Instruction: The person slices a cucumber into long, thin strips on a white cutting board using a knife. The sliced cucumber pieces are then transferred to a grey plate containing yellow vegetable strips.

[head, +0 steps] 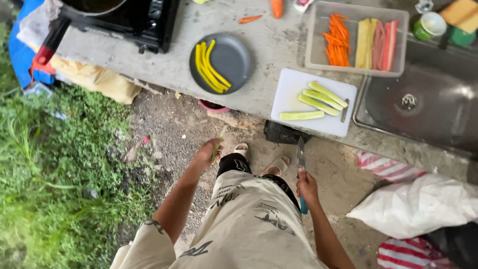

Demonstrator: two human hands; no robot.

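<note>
At the far left we see grass (45,189) and a blue cloth (22,55), and above them a black stove (149,22) with a pan (92,6) on the concrete bench (269,50). Next comes a grey plate (238,57) carrying yellow strips (209,67), probably kept apart from the other cuts so they stay sorted.

Our left hand (208,153) hangs below the bench edge, over the gravel. It is closed around a small greenish piece (216,149), perhaps a cucumber scrap; we cannot tell exactly, as it is small and blurred.

In the middle, a white cutting board (291,87) sits at the front edge of the bench, close to us, with four cucumber spears (318,99) lying on it. Behind it, a clear container (318,60) keeps orange carrot sticks (337,42), yellow pieces and pink strips side by side in rows.

Our right hand (306,187) is closed firmly on the teal handle of a knife (300,159), blade pointing up toward the board, away from the body.

At the right are a metal sink (423,104) and a white bag (423,204) on the ground.
</note>
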